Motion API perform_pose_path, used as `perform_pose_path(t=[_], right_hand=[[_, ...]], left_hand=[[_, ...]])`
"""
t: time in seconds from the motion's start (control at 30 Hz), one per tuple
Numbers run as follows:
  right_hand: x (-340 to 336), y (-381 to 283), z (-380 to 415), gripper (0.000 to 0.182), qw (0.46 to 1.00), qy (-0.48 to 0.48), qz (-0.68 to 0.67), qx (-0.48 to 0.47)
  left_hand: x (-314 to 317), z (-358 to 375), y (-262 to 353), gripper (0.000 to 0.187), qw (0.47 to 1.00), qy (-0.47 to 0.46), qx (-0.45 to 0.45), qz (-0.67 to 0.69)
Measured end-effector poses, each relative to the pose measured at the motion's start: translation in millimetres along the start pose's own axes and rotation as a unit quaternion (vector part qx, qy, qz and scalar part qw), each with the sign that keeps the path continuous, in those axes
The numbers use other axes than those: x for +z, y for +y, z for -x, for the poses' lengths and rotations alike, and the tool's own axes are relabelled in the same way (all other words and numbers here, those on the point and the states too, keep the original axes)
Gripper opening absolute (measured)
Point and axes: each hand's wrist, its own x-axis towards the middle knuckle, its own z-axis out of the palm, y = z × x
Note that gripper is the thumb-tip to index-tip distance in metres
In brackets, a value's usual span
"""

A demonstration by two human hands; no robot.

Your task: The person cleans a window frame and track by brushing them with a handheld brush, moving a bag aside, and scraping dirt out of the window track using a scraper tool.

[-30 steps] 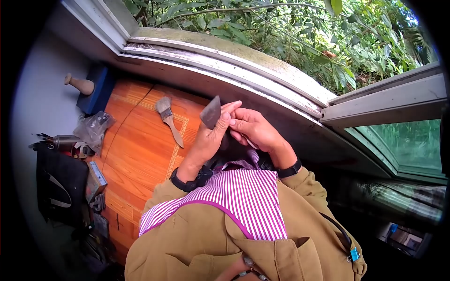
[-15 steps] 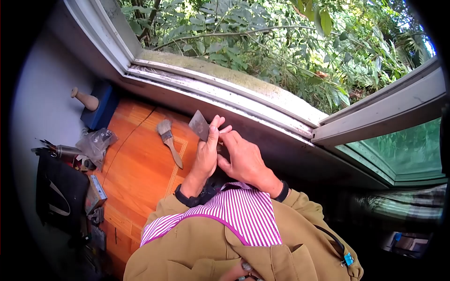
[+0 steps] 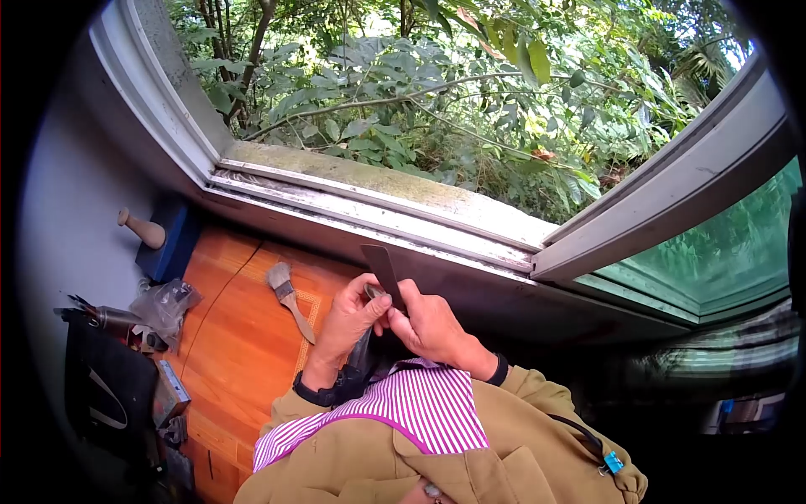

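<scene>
My right hand (image 3: 437,326) is closed on a flat metal scraper (image 3: 384,267), its dark blade pointing up and slightly left, seen at a slant. Close beside it, my left hand (image 3: 346,317) is pinched around a small greyish thing (image 3: 374,292) that I cannot make out. The two hands nearly meet in front of the striped cloth (image 3: 428,403) at my chest. Left of them, a brush (image 3: 290,302) with pale bristles lies on the orange wooden table (image 3: 243,336).
A blue block (image 3: 170,244) with a wooden knob (image 3: 143,228) stands by the wall. Below it are a crumpled plastic bag (image 3: 168,307), a black bag (image 3: 105,370) and a small box (image 3: 170,392). Ahead runs the window sill track (image 3: 361,210), with plants outside.
The scraper has turned from broad side to a slant and is now in my right hand. My left fingers, stretched upward before, are curled in a pinch. The view has shifted slightly.
</scene>
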Motion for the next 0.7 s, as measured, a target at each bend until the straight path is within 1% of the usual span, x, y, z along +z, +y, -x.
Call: perform_pose_path(t=[0.07,0.1,0.17,0.2,0.23,0.27,0.3,0.33,0.37,0.4,0.47,0.5,0.53,0.6,0.67,0.7], right_hand=[[-2.3,3.4,3.5,0.020,1.000,0.001,0.003,-0.001],[-5.5,5.0,5.0,0.018,1.000,-0.006,0.021,0.009],[-9.1,8.5,6.6,0.018,0.999,-0.012,0.037,0.021],[-11.0,10.7,7.7,0.017,0.999,0.004,0.025,0.019],[-13.5,12.7,10.6,0.017,0.999,0.021,0.013,0.021],[-18.1,11.3,13.9,0.017,0.996,0.043,0.076,0.035],[-25.8,13.2,14.6,0.018,0.994,0.071,0.081,0.008],[-35.8,16.1,15.7,0.020,0.991,0.098,0.088,-0.017],[-48.8,14.9,22.9,0.020,0.982,0.119,0.143,-0.023],[-63.2,7.9,27.5,0.021,0.979,0.167,0.111,-0.041],[-84.9,5.7,53.6,0.022,0.977,0.213,-0.003,-0.023],[-99.4,-2.2,67.3,0.025,0.976,0.218,-0.025,-0.010],[-111.5,-13.3,80.5,0.028,0.973,0.224,-0.048,0.003],[-126.4,-27.6,96.0,0.030,0.942,0.334,-0.017,0.031],[-139.7,-30.6,96.9,0.028,0.906,0.422,0.003,-0.010],[-145.1,-31.7,96.1,0.028,0.900,0.435,0.025,-0.015]], left_hand=[[-4.7,0.0,-2.5,0.016,0.999,-0.013,-0.043,0.002],[-4.3,-1.3,-2.4,0.016,0.999,-0.013,-0.043,0.002],[-3.2,-3.1,-2.8,0.014,0.992,-0.085,-0.059,0.066],[4.0,-4.2,1.9,0.013,0.991,-0.089,-0.066,0.072],[6.2,-7.3,3.9,0.014,0.992,-0.107,-0.057,0.047],[8.8,-11.7,5.1,0.015,0.990,-0.127,-0.050,0.023],[10.3,-15.9,8.0,0.013,0.989,-0.136,-0.059,0.017],[13.8,-19.5,18.2,0.010,0.989,-0.127,-0.069,-0.010],[15.9,-25.4,25.0,0.007,0.991,-0.108,-0.064,-0.045],[18.5,-30.7,28.9,0.005,0.991,-0.089,-0.062,-0.078],[26.6,-42.0,34.2,0.003,0.991,-0.054,-0.046,-0.109],[34.5,-45.9,39.5,0.005,0.988,-0.042,-0.052,-0.137],[39.7,-52.1,38.0,0.006,0.980,-0.036,-0.027,-0.195],[53.0,-71.2,26.0,0.009,0.944,-0.032,0.134,-0.298],[75.5,-81.3,32.5,0.008,0.956,-0.038,0.100,-0.271],[85.0,-87.2,35.4,0.008,0.963,-0.045,0.078,-0.254]])
